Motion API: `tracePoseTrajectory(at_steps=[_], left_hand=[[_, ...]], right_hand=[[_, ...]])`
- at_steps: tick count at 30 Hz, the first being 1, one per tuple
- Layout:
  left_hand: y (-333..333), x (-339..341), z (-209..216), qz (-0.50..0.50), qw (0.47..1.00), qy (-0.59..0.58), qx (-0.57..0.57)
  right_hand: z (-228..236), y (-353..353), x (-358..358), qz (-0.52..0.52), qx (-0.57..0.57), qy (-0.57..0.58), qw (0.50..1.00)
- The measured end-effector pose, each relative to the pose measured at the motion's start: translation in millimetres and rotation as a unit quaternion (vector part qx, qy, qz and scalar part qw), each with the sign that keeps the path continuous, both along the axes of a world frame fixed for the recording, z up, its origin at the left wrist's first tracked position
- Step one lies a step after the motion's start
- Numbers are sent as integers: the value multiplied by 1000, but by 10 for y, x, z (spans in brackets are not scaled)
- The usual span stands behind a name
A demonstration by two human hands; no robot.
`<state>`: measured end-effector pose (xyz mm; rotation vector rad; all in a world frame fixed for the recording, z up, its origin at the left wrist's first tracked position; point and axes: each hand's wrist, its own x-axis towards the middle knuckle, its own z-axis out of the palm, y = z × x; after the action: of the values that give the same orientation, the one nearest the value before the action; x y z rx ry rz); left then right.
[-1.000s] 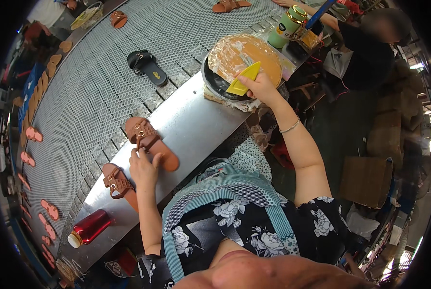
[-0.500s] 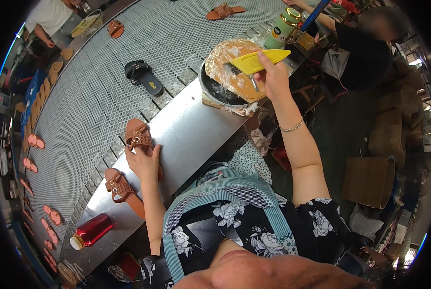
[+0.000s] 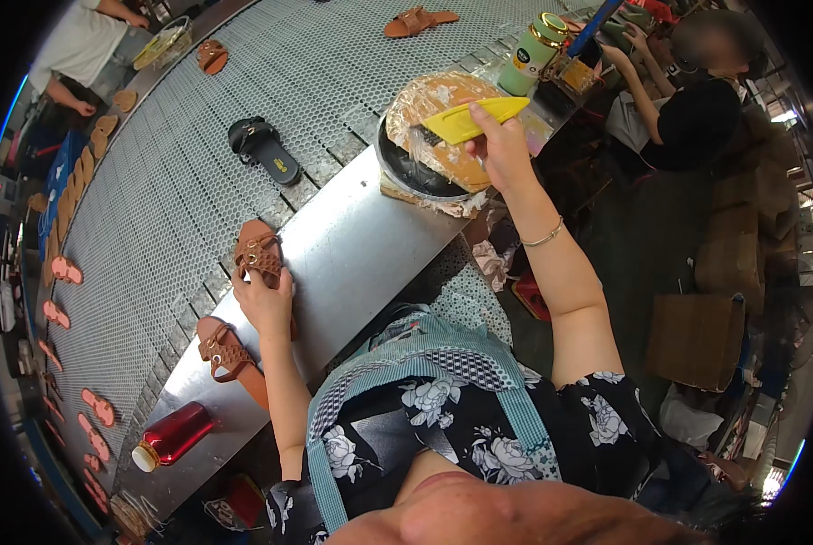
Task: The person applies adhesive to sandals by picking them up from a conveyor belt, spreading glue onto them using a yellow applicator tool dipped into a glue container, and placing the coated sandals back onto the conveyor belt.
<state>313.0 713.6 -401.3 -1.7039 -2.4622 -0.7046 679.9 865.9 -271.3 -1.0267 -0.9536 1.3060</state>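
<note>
My right hand (image 3: 499,150) grips a brush with a yellow handle (image 3: 475,118), its dark bristles tilted down over a round black pan (image 3: 416,171). A tan, plastic-wrapped cover (image 3: 468,91) smeared with whitish residue lies partly across that pan. My left hand (image 3: 266,304) is closed round a brown woven-strap sandal (image 3: 258,243) at the edge of the metal ledge; the palm and fingers hide part of its sole. Beside my left wrist rests a second brown sandal (image 3: 228,356), untouched.
A mesh conveyor (image 3: 334,68) carries a black slide sandal (image 3: 266,150) and more brown sandals. On the metal ledge (image 3: 352,263) lies a red bottle (image 3: 178,434). A green flask (image 3: 532,54) stands past the pan. Pink sandals line the far left; two other people work nearby.
My right hand and the brush have shifted left over the pan. My left hand and its sandal have moved slightly. Sandals on the conveyor have slid a little left. The right-hand co-worker's arms have moved.
</note>
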Motion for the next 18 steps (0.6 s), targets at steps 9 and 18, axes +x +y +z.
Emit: tracePoseTrajectory(at_steps=[9, 18], left_hand=[[36, -132, -95, -16, 990, -122, 62], [-15, -118, -138, -12, 944, -304, 124]], right_hand=[[796, 296, -25, 3, 109, 27, 994], [1600, 700, -31, -23, 180, 80, 980]])
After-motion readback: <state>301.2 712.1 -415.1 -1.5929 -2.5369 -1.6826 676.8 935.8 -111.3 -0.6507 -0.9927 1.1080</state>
